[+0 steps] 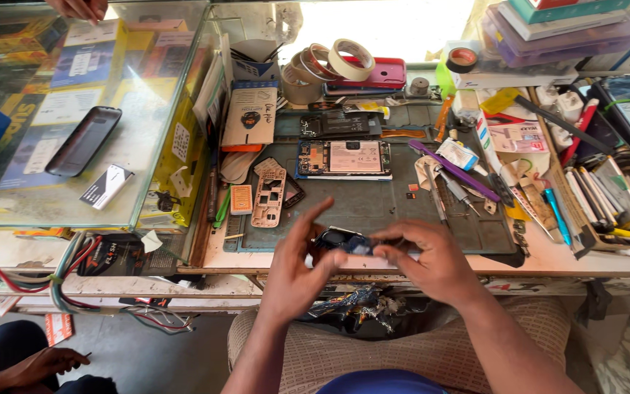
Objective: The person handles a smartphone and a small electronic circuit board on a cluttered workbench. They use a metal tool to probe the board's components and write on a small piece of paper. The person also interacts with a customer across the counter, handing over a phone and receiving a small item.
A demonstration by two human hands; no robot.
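Nearest the camera, the person's lap, covered in checked beige cloth (pixel 402 350), fills the lower edge, with a blue shape at the very bottom cut off by the frame. Above it the left hand (pixel 302 266) and the right hand (pixel 423 257) meet over the front edge of the cluttered wooden bench (pixel 548 259). Both are grasping a small dark phone part with a round opening and a bluish glint (pixel 340 241), the left with thumb and curled fingers while its forefinger sticks up free, the right pinching the part's other end with its fingertips (pixel 380 246). The fingers hide much of the part, so its full shape cannot be made out. Just below the hands a tangle of shiny blue and dark scraps (pixel 359 303) is too jumbled to identify.

Beyond the hands lies a dark grey-green work mat (pixel 373 208). Farther on it rests an opened phone with a pale battery showing (pixel 344 158), and to the left of that a pinkish plastic phone frame (pixel 269 193). Beyond the right hand lies a purple flat pry tool (pixel 455 171). At the far end sit rolls of tape (pixel 329 62). Far left, a glass display case (pixel 74 124) carries a black phone (pixel 83 140). Another person's hand (pixel 41 362) shows at the lower left, partly cut off.
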